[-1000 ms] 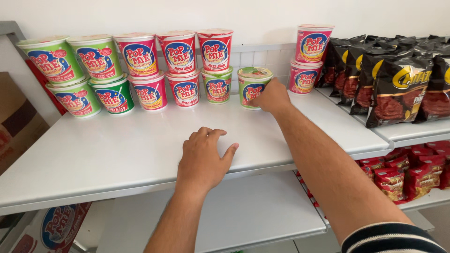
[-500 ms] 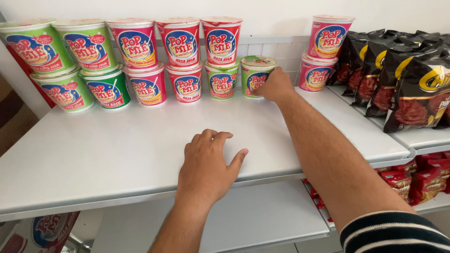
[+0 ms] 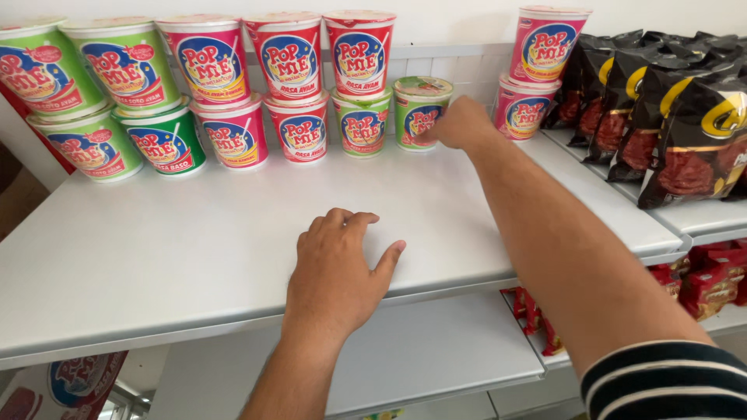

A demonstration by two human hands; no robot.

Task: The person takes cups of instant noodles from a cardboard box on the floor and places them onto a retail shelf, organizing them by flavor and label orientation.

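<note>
Touching a green noodle cup [image 3: 421,111] at twelve o'clock, right hand [image 3: 459,124] fingers curled against it. Left hand [image 3: 338,268] open, flat on white shelf [image 3: 171,249].

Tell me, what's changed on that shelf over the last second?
Little: the right hand keeps touching the small green noodle cup, which sits closer beside the cup row. The left hand stays flat on the white shelf; the stacked cups and dark snack bags are unmoved.

Green cups [image 3: 93,101]: far left, stacked two high, tapered, round blue-and-red labels.
Red and pink cups [image 3: 292,85]: centre back, two tiers.
Small green-lidded cup [image 3: 420,113]: beside right hand [image 3: 459,124], fingertips touching it.
Pink cups [image 3: 537,74]: right of it, stacked.
Black snack bags [image 3: 685,117]: right shelf, yellow-red prints.
Red packets [image 3: 708,280]: lower right shelf.
</note>
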